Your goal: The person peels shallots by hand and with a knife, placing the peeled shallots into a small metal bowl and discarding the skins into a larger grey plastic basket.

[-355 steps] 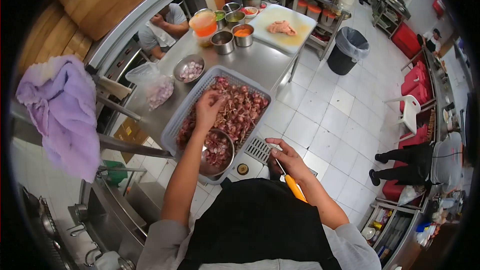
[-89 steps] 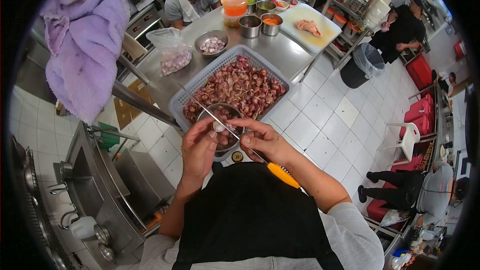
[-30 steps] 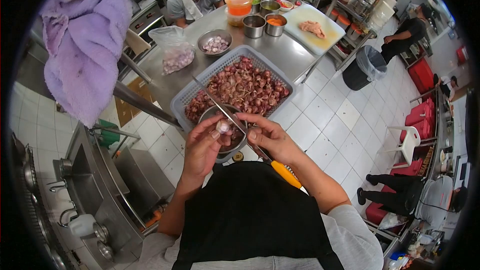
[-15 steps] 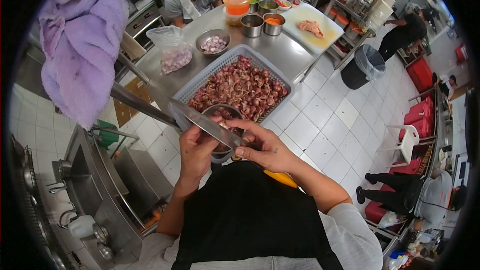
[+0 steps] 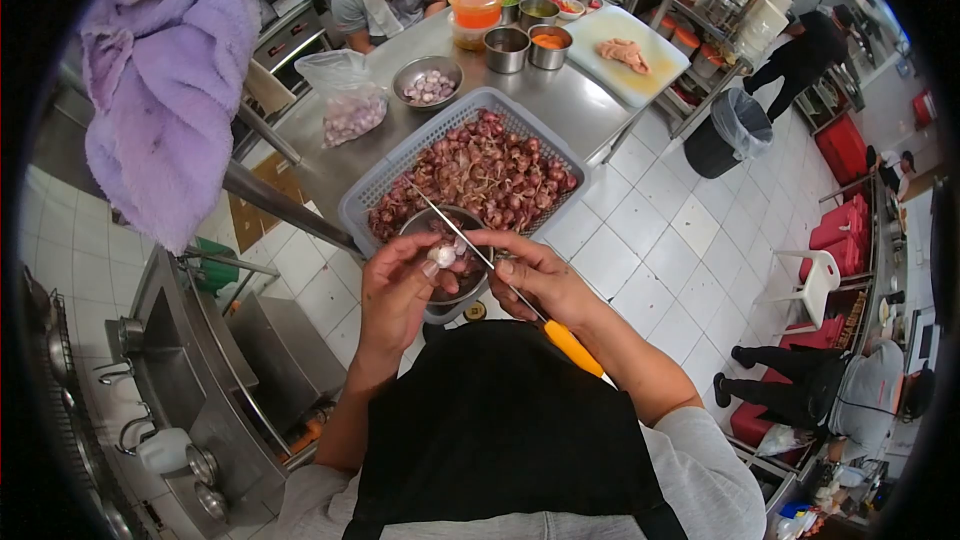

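Note:
Between the thumb and fingers of my left hand [image 5: 392, 290] is a shallot [image 5: 444, 256] with a pale, whitish side showing. My right hand [image 5: 545, 278] is closed around a knife [image 5: 572, 348] with a yellow handle, gripping it near the base of the blade. The thin blade points forward and left, just right of the shallot. Both hands are over a metal bowl [image 5: 472, 282], its contents partly hidden. That bowl sits at the near side of a grey plastic basket [image 5: 570, 155] heaped with reddish unpeeled shallots [image 5: 480, 165].
On the steel table [image 5: 395, 145] stand a bowl of peeled shallots [image 5: 430, 88] and a plastic bag [image 5: 350, 115] of more. Metal pots [image 5: 507, 48] and a cutting board [image 5: 645, 75] with raw meat lie farther back. A purple towel [image 5: 165, 90] hangs left. Other people are around.
The knife has turned from showing its broad side to nearly edge-on, and its yellow handle shows more. The shallot in my left hand has come into clear sight.

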{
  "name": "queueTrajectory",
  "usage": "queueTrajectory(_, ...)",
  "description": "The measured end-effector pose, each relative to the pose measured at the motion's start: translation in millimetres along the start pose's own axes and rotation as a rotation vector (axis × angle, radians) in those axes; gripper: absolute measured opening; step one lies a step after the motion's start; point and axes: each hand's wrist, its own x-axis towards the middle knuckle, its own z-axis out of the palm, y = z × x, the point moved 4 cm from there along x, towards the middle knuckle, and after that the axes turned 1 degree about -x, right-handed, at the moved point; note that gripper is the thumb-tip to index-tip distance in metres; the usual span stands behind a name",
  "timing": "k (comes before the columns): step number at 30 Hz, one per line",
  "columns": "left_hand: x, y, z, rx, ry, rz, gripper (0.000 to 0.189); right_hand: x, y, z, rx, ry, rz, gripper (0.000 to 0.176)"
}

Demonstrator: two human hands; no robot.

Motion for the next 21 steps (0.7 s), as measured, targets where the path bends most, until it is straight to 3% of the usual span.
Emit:
queueTrajectory(5,1.3,-11.7,-6.8,-0.113,-0.023,0.0,0.031,-4.0,1.1,1.6,-0.031,-0.021,-0.008,0.053)
queueTrajectory(9,-2.3,-8.3,-0.2,0.003,0.049,0.007,0.031,-6.1,-4.4,14.2,-0.146,-0.05,-0.069,0.06)
queueTrajectory(14,-3.9,-5.0,3.6,0.07,0.108,0.05,0.03,-5.1,-3.1,18.1,-0.142,-0.037,-0.059,0.06)
queueTrajectory(21,-4.1,-14.9,-9.8,-0.084,0.046,-0.012,0.025,-3.4,-1.5,10.7,-0.202,-0.023,-0.035,0.052)
